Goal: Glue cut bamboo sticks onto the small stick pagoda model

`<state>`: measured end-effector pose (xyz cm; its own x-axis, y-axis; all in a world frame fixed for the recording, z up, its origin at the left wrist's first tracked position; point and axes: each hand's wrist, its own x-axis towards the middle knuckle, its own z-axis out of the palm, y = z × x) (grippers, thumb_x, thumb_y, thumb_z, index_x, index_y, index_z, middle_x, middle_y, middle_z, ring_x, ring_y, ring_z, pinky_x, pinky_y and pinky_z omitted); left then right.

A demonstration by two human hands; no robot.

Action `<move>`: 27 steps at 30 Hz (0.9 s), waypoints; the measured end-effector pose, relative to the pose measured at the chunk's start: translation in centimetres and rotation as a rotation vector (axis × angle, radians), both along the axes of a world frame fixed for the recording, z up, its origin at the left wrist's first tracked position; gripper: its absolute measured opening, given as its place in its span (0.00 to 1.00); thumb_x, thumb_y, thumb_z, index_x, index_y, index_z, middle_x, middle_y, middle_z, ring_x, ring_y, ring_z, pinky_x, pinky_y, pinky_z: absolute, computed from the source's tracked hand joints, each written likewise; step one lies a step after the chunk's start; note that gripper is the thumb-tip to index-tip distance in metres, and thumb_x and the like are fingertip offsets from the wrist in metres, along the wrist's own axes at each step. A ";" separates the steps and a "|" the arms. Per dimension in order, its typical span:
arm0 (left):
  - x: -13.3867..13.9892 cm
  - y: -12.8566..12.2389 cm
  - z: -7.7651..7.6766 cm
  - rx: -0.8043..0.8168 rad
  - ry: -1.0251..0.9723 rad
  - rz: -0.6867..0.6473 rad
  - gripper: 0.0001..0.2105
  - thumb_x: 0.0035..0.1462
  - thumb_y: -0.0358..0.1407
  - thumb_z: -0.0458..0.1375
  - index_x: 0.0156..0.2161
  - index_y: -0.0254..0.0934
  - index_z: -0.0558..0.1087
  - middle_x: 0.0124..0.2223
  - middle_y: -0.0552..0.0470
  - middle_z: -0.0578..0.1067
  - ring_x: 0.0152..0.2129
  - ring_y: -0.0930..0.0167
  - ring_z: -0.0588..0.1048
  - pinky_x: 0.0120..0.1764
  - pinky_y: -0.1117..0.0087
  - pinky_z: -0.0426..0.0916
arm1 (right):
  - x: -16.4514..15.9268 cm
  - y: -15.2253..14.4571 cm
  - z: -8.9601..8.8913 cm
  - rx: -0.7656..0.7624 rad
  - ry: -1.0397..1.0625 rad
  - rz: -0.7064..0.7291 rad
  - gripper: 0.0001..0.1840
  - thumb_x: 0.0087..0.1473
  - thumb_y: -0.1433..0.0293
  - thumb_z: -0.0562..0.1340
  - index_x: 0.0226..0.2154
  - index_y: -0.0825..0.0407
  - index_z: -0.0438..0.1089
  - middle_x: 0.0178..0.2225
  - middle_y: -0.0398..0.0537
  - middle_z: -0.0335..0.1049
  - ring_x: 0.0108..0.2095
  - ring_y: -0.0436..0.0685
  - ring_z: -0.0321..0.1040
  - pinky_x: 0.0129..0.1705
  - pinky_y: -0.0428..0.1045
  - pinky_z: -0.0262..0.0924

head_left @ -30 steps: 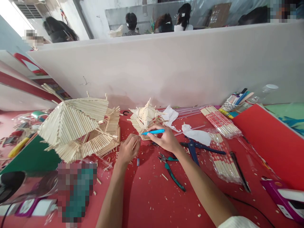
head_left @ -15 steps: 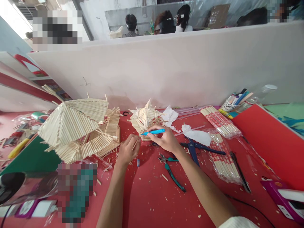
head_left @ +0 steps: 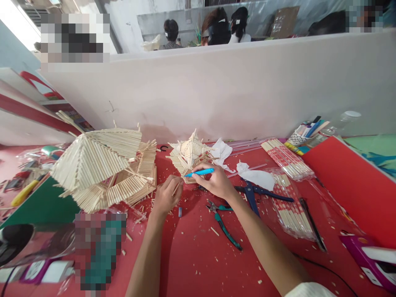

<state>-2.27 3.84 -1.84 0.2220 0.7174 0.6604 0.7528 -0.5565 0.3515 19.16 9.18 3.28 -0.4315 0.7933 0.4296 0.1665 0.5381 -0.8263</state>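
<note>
My right hand [head_left: 215, 181] is closed around a blue pen [head_left: 202, 172], its tip pointing left toward my other hand. My left hand [head_left: 168, 193] has its fingers bent and pressed together close to the pen tip; whatever they pinch is too small to make out. Just behind both hands stands a small model building of wooden sticks [head_left: 191, 150] with a pointed roof. To the left sits a larger stick model [head_left: 99, 161] with a wide sloping roof. A short blue-grey pen cap [head_left: 180, 212] lies on the table below my left hand.
Green-handled cutters [head_left: 224, 225] and a dark blue tool [head_left: 252, 196] lie by my right forearm. Packs of chopsticks [head_left: 292, 206], a red board [head_left: 355, 181] and a pen cup [head_left: 298, 136] are at right. A white partition [head_left: 216, 90] runs behind the red table [head_left: 192, 264]; people sit beyond.
The pen in my right hand has shifted very slightly. Both hands otherwise keep the same place and grip.
</note>
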 end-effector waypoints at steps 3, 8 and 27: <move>0.0 0.0 0.0 0.007 -0.001 -0.002 0.06 0.67 0.30 0.53 0.45 0.38 0.71 0.39 0.49 0.78 0.33 0.73 0.77 0.36 0.74 0.70 | 0.0 0.0 0.0 -0.004 0.012 -0.005 0.04 0.60 0.66 0.64 0.36 0.48 0.75 0.36 0.44 0.78 0.37 0.55 0.75 0.41 0.50 0.66; -0.1 0.0 0.0 0.011 0.006 -0.005 0.05 0.67 0.29 0.53 0.45 0.38 0.70 0.39 0.49 0.78 0.33 0.72 0.77 0.35 0.74 0.70 | 0.2 -0.1 0.1 -0.017 0.015 0.005 0.05 0.60 0.65 0.64 0.36 0.48 0.75 0.35 0.43 0.77 0.36 0.54 0.74 0.40 0.49 0.65; -1.2 -1.0 1.4 0.089 0.022 -0.156 0.08 0.65 0.31 0.51 0.38 0.39 0.73 0.30 0.51 0.77 0.25 0.71 0.75 0.30 0.70 0.68 | 6.9 -6.0 2.8 0.035 -0.001 -0.128 0.11 0.64 0.61 0.61 0.42 0.46 0.78 0.41 0.46 0.81 0.40 0.56 0.77 0.45 0.51 0.68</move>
<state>-3.48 2.82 -0.42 0.3415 0.6117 0.7136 0.6615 -0.6958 0.2798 26.11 3.19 6.07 -0.3281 0.8264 0.4576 0.2370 0.5410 -0.8070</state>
